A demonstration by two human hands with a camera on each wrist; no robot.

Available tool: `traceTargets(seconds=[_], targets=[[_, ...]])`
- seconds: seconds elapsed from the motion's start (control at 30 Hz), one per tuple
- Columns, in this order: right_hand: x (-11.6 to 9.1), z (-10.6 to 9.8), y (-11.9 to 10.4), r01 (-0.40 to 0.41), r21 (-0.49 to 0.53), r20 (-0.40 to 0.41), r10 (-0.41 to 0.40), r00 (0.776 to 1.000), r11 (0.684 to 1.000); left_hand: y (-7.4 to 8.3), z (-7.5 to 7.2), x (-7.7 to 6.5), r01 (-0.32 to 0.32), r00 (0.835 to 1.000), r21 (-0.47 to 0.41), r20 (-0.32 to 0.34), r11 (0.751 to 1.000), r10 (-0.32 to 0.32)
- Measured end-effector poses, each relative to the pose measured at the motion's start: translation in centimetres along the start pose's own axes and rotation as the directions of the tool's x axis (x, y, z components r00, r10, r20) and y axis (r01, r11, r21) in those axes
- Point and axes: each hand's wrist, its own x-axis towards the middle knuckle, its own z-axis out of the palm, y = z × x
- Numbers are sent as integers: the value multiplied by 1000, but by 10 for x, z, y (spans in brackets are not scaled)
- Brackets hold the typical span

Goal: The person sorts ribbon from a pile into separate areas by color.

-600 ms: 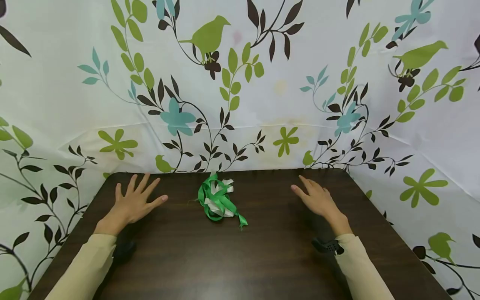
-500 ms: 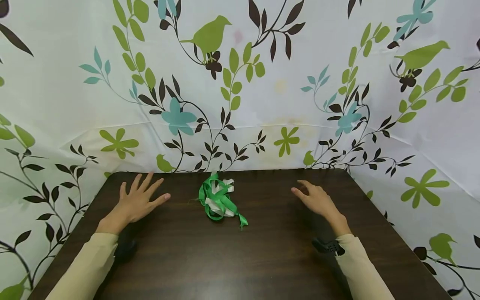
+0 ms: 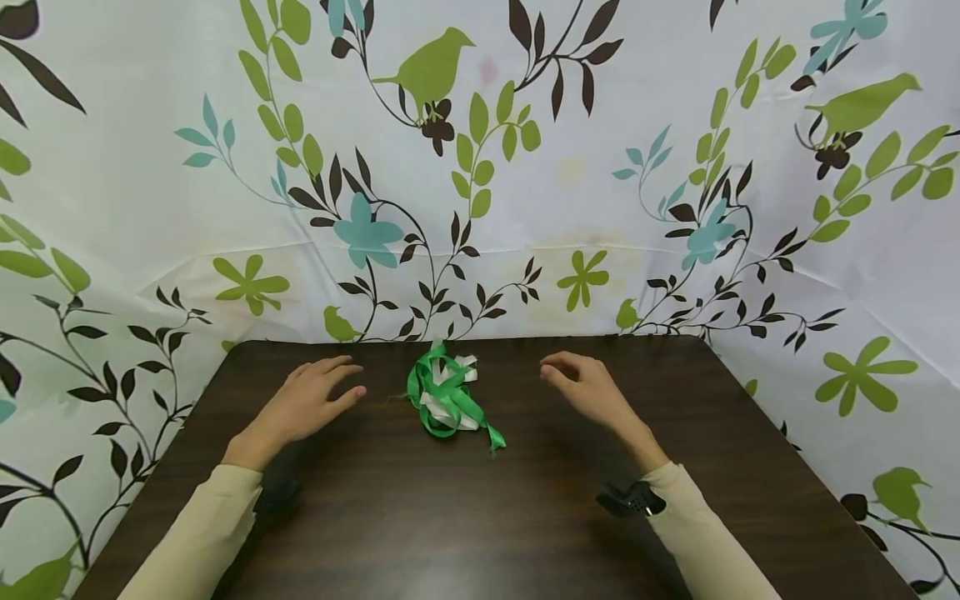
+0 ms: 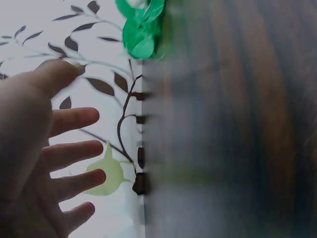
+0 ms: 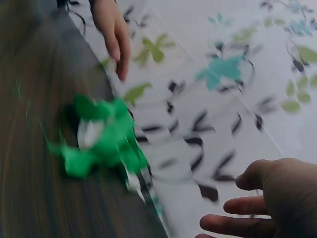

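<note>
While both bare hands are held apart over the dark brown, wood-grained surface (image 3: 450, 517), the loose tangle of green satin ribbon and white strips (image 3: 453, 392) lies between them, near the far edge. The left grip (image 3: 303, 404) is positioned to its left and the right grip (image 3: 592, 392) to its right, each near the tangle and separated from it by a gap. Both grips are released, the fingers loosely bent; the left wrist view shows the left fingers apart.

Compared with the earlier frames, both grips have moved inward, toward the tangle. The left fingers, previously spread toward the backdrop, now point across the surface. The tangle has kept its place on the surface.

A black device (image 3: 632, 498) is located at the right wrist, beside the cream sleeve (image 3: 705, 533). A white fabric backdrop printed with leaves, flowers and birds (image 3: 600, 192) stands behind the surface.
</note>
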Motion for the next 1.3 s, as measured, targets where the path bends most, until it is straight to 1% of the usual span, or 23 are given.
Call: traceTargets(seconds=[0.07, 0.2, 0.27, 0.33, 0.4, 0.47, 0.6, 0.67, 0.7, 0.77, 0.83, 1.0, 1.07, 1.17, 1.23, 1.3], targets=[[6, 12, -13, 0, 32, 44, -2, 999, 999, 1, 5, -1, -28, 1000, 18, 12, 999, 28], [14, 43, -28, 12, 63, 129, -21, 991, 998, 3, 10, -3, -38, 999, 24, 39, 999, 37], [16, 58, -32, 43, 48, 161, -50, 986, 998, 4, 9, -3, -39, 999, 22, 37, 999, 39], [17, 72, -35, 81, 11, 176, -82, 981, 997, 6, 8, -4, -43, 999, 26, 32, 999, 42], [17, 83, -38, 96, -26, 183, -90, 979, 995, 7, 8, -5, -49, 998, 28, 31, 998, 48], [16, 92, -40, 84, -61, 186, -72, 980, 995, 8, 8, -5, -56, 998, 30, 34, 998, 55], [19, 107, -48, 9, -164, 184, 22, 983, 986, 11, 9, -4, -67, 997, 35, 28, 997, 66], [22, 114, -51, -6, -193, 178, 41, 983, 981, 13, 10, -2, -76, 997, 34, 24, 997, 75], [24, 116, -51, -7, -192, 171, 41, 984, 981, 14, 10, -2, -81, 996, 33, 23, 996, 80], [27, 121, -51, -2, -155, 156, 26, 987, 988, 17, 10, 0, -87, 996, 29, 26, 996, 87], [29, 125, -51, -13, -117, 143, 30, 989, 993, 21, 9, 1, -98, 995, 24, 28, 995, 97], [31, 132, -49, -47, -79, 165, 59, 984, 996, 33, 9, 7, -118, 993, 2, 32, 993, 118], [33, 135, -47, -28, -80, 177, 42, 983, 996, 37, 10, 9, -126, 991, -12, 39, 992, 127], [33, 140, -45, 25, -80, 196, -9, 981, 996, 44, 9, 10, -138, 989, -29, 50, 990, 140], [32, 142, -45, 70, -86, 220, -50, 974, 994, 48, 9, 11, -144, 988, -45, 52, 989, 147], [29, 142, -45, 116, -77, 248, -94, 964, 990, 52, 10, 11, -156, 986, -84, 51, 984, 160]])
